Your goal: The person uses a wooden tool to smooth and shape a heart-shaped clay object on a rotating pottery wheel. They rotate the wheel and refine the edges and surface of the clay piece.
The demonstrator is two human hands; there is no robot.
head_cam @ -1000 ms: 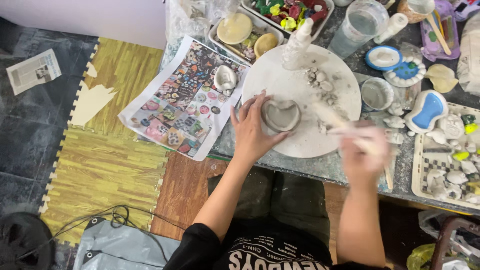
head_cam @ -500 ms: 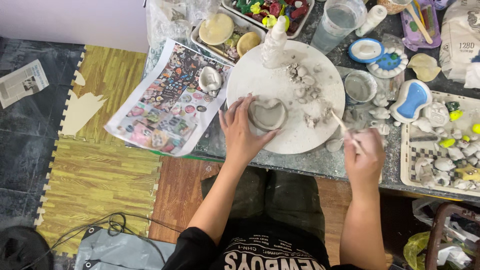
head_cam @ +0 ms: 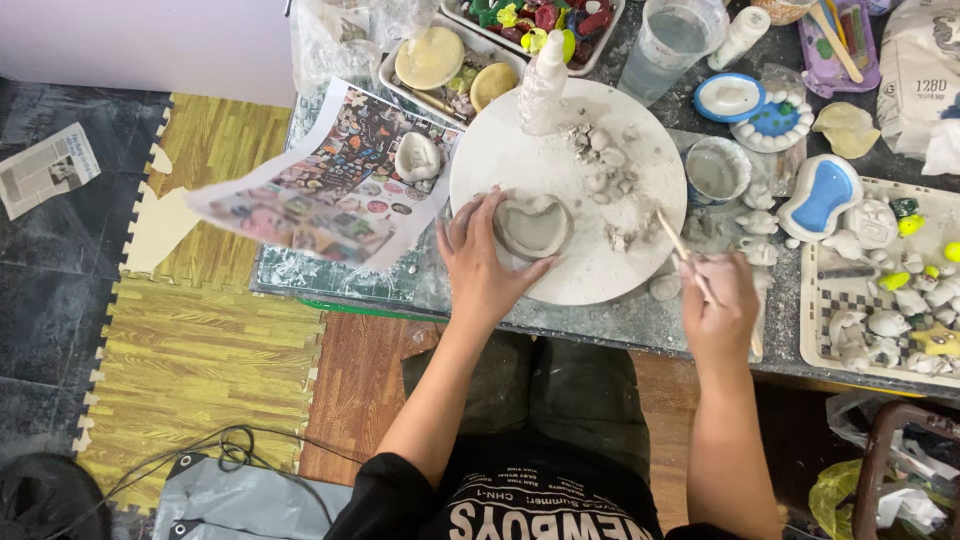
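On the round white board point(head_cam: 520, 150), a little toward its near-left edge, sits the heart-shaped clay dish point(head_cam: 532, 226), grey and still soft-looking, its rim raised and its hollow facing up. Your left hand point(head_cam: 482, 262) lies flat against the dish's left side, fingers spread and curled round the wall, steadying it. Your right hand point(head_cam: 718, 305) hovers off the board's right edge, above the grey worktop point(head_cam: 640, 318), pinching a thin wooden stick point(head_cam: 684, 255) whose tip points up-left toward the board but touches nothing. By the look of it, you are between strokes in shaping or smoothing the dish wall. A next stroke would call for bringing the stick tip across to the rim while the left hand braces against the push, lightly enough not to dent the wall. Clay crumbs point(head_cam: 604, 170) lie scattered at the board's far and right parts, a white bottle point(head_cam: 543, 85) stands at its far edge, and a small grey cup point(head_cam: 716, 170) sits just right of the board.
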